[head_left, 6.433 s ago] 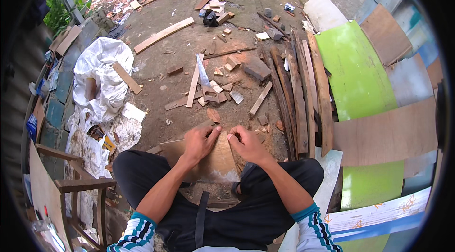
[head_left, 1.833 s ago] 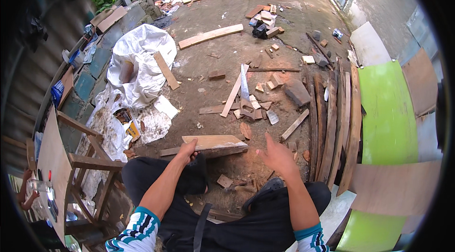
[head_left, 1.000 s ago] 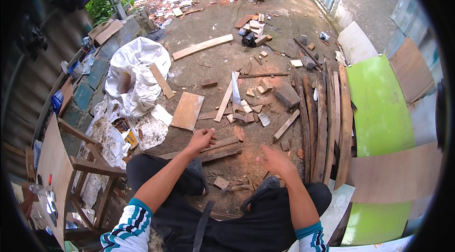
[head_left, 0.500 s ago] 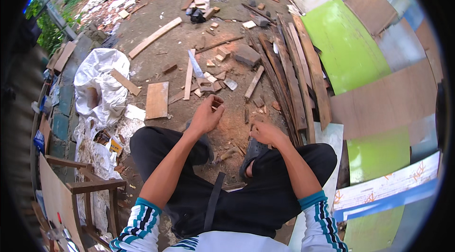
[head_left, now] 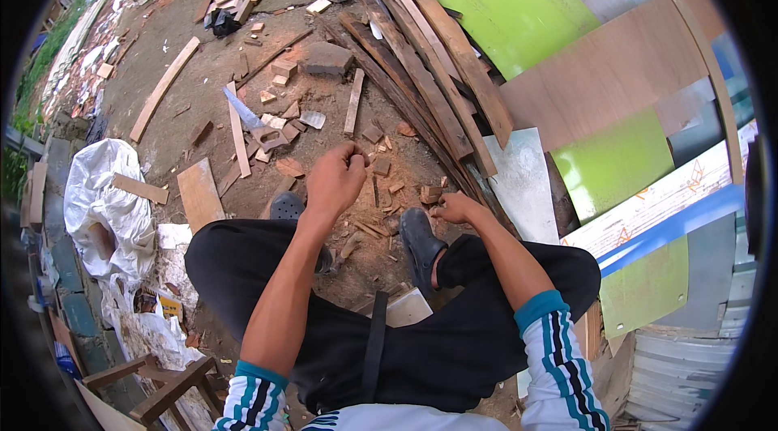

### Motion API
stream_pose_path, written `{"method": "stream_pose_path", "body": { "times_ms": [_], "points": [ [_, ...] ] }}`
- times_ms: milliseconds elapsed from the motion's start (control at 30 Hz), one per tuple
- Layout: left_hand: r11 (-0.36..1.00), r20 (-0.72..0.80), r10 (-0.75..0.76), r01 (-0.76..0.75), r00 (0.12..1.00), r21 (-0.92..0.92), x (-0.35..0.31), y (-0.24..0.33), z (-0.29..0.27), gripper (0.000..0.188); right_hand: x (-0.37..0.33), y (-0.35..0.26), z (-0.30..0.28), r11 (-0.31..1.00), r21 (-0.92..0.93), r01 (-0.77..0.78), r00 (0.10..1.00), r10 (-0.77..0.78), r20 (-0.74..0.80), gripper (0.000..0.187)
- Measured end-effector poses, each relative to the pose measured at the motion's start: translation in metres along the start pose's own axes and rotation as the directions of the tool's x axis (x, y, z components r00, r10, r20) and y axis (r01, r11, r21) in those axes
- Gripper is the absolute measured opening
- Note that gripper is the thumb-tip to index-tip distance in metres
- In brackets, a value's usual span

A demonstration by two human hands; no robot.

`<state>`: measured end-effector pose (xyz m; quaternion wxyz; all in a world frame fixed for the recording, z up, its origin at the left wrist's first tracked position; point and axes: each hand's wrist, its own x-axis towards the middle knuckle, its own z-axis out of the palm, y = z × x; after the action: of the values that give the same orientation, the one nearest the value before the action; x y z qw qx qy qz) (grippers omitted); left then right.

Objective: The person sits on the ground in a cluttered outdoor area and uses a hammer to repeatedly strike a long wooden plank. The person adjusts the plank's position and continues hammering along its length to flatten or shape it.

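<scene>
My left hand (head_left: 339, 178) hovers above the ground between my knees, fingers curled in toward the thumb. Whatever it holds, if anything, is hidden. Down by my right shoe (head_left: 420, 241), my right hand (head_left: 457, 208) has its fingers bent together beside some small wood offcuts (head_left: 430, 194). I cannot tell whether it grips one. A handsaw (head_left: 255, 125) with a wooden handle lies ahead of my left hand, among short wood blocks and a thin strip (head_left: 238, 131). Sawdust and wood chips cover the ground between my feet.
Long dark planks (head_left: 421, 66) lie ahead to the right, beside green and brown sheets (head_left: 506, 2). A grey stone block (head_left: 327, 58) sits beyond the saw. On the left are a white sack (head_left: 105, 188), a board (head_left: 200, 194) and a wooden frame (head_left: 174, 389).
The view has swung to the right, so the saw and sack appear further left. My right hand has come to the small offcuts beside my shoe. My left hand stays raised and curled.
</scene>
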<state>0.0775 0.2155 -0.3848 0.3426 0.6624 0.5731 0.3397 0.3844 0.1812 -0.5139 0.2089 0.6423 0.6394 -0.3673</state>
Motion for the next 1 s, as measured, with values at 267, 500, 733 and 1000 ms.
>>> {"method": "stream_pose_path", "body": {
  "times_ms": [267,500,733,1000],
  "points": [
    [0.965,0.133,-0.173,0.140,0.976,0.222,-0.029,-0.026,0.002,0.028,0.054,0.059,0.062,0.945,0.142,-0.296,0.955,0.293,0.044,0.050],
    [0.858,0.335,-0.353,0.160,0.874,0.488,-0.055,-0.041,0.011,0.042,0.099,0.074,0.094,0.834,0.291,-0.468,0.839,0.523,-0.150,0.058],
    [0.884,0.456,-0.344,0.119,0.821,0.453,-0.048,-0.037,0.031,0.041,0.159,0.109,0.089,0.901,0.235,-0.365,0.761,0.435,-0.482,0.063],
    [0.886,0.440,-0.352,0.143,0.826,0.440,-0.046,-0.036,0.027,0.035,0.185,0.100,0.086,0.873,0.244,-0.423,0.631,0.477,-0.612,0.054]
  ]
}}
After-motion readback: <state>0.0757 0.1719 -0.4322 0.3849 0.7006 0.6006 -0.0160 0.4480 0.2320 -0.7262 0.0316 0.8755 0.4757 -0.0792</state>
